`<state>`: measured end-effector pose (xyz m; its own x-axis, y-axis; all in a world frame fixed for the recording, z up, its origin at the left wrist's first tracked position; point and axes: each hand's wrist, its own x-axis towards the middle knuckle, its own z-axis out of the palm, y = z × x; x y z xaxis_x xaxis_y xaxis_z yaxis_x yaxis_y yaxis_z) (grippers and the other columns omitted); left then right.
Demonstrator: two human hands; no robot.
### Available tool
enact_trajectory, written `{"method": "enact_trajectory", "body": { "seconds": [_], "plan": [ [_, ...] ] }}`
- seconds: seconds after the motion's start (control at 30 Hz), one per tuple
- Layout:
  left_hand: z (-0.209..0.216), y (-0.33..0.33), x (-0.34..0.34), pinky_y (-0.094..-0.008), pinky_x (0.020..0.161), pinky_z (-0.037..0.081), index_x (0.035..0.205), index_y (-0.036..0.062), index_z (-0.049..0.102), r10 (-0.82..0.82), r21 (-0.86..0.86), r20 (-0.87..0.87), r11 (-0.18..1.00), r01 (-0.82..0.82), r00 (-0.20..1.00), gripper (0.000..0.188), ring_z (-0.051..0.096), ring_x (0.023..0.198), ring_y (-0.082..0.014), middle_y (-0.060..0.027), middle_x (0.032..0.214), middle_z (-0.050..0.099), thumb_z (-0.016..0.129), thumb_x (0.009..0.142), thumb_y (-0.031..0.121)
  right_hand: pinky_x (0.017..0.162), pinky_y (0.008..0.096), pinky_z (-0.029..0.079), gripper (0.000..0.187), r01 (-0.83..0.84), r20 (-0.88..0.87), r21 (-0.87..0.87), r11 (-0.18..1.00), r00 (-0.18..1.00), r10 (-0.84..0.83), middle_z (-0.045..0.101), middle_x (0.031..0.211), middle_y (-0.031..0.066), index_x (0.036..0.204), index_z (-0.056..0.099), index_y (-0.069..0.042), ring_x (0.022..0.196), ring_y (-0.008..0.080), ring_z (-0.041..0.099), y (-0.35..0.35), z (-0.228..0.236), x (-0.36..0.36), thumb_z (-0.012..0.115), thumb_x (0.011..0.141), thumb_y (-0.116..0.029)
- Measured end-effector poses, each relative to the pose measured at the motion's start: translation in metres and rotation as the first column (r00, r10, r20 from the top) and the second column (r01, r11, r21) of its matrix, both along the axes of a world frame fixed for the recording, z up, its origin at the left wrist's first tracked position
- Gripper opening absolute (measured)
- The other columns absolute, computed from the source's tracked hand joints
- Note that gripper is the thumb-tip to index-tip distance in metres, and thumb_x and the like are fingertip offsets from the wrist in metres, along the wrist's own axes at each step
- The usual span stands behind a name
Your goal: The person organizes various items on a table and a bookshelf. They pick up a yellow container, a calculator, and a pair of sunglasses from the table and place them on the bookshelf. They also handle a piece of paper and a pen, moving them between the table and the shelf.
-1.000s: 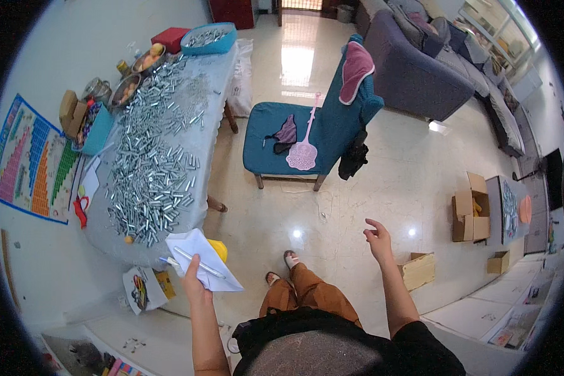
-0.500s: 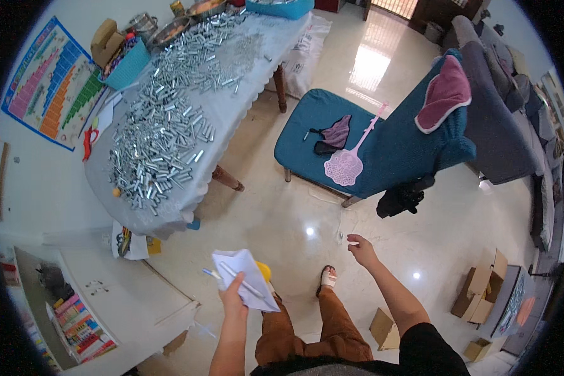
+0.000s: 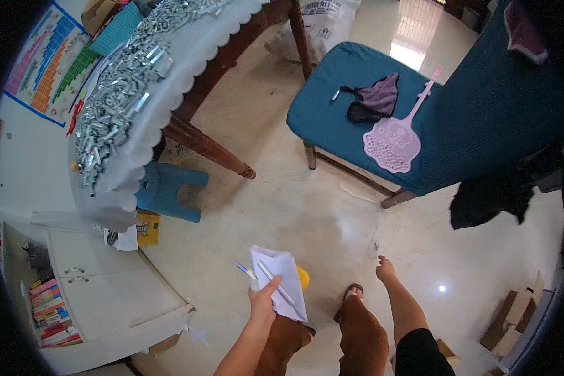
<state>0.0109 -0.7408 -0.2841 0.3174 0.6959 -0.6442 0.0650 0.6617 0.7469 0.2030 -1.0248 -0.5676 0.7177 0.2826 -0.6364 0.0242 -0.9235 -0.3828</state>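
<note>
My left hand [image 3: 264, 299] is closed around a folded white sheet of paper [image 3: 282, 260], a silver-white pen [image 3: 274, 279] lying across it and a second pen with a blue end [image 3: 244, 270]. Part of a yellow thing [image 3: 303, 277] shows behind the paper; its kind is hidden. My right hand [image 3: 386, 269] is held low over the floor, fingers partly stretched, with nothing visible in them. Just beyond its fingertips appears a small shiny thing [image 3: 375, 247] on the floor, too small to name, beside a thin pale cord.
A table [image 3: 163, 106] at the left bears a heap of metal tubes [image 3: 116, 103]; a blue stool [image 3: 169, 191] stands beneath. Ahead is a teal chair [image 3: 332, 81] with a pink fly swatter [image 3: 395, 144] and purple-black cloth [image 3: 379, 97]. A cardboard box [image 3: 507, 323] sits at right, a white cabinet [image 3: 100, 282] at left.
The view has shifted down and left, bringing the chair larger and the stool into sight. My right hand has lowered closer to the floor. My left hand keeps the paper and pens.
</note>
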Motion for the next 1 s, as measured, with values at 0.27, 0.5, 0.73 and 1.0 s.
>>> {"method": "enact_trajectory", "body": {
  "seconds": [0.27,0.5,0.73,1.0],
  "plan": [
    [-0.116,0.009,0.018,-0.0338,0.079,0.047,0.113,-0.0027,0.044,-0.015,-0.006,-0.039,1.0,0.015,0.999,0.044,0.056,0.091,-0.0215,-0.0118,0.103,0.055,0.063,0.073,0.0,0.077,0.0441,0.044,0.032,0.277,0.212,0.055,0.959,0.935,-0.283,0.048,0.103,0.0179,0.105,0.048,-0.009,0.092,0.0361,0.052,0.024,-0.146,0.021,0.057,0.074,-0.009],
    [-0.127,0.015,0.037,-0.0335,0.079,0.047,0.112,-0.0023,0.045,-0.011,-0.008,0.004,1.0,0.011,1.0,0.043,0.056,0.091,-0.0213,-0.0112,0.103,0.055,0.064,0.073,0.001,0.067,0.0407,0.045,0.023,0.25,0.267,0.251,0.935,0.911,-0.316,0.051,0.088,0.0154,0.093,0.049,-0.007,0.081,0.0338,0.053,0.029,-0.175,0.015,0.056,0.071,-0.003],
    [-0.056,0.012,0.023,-0.0373,0.083,0.046,0.118,-0.0014,0.04,-0.033,-0.028,0.001,0.999,0.033,0.999,0.052,0.054,0.097,-0.0257,-0.0141,0.106,0.053,0.063,0.072,0.001,0.052,0.0259,0.042,0.01,0.4,0.075,0.566,0.721,0.846,-0.529,0.054,0.07,0.0076,0.089,0.047,-0.003,0.058,0.0135,0.05,0.041,-0.107,-0.009,0.049,0.08,-0.005],
    [0.083,-0.018,0.014,-0.0336,0.074,0.048,0.107,-0.0016,0.048,-0.01,-0.06,0.006,0.998,0.01,1.0,0.038,0.057,0.086,-0.0217,-0.0117,0.097,0.056,0.064,0.073,0.001,0.062,0.0284,0.048,0.026,0.169,0.19,0.607,0.777,0.918,-0.348,0.062,0.089,0.0128,0.11,0.049,-0.003,0.073,0.0176,0.06,0.042,0.17,-0.011,0.05,0.085,-0.009]
  ]
}}
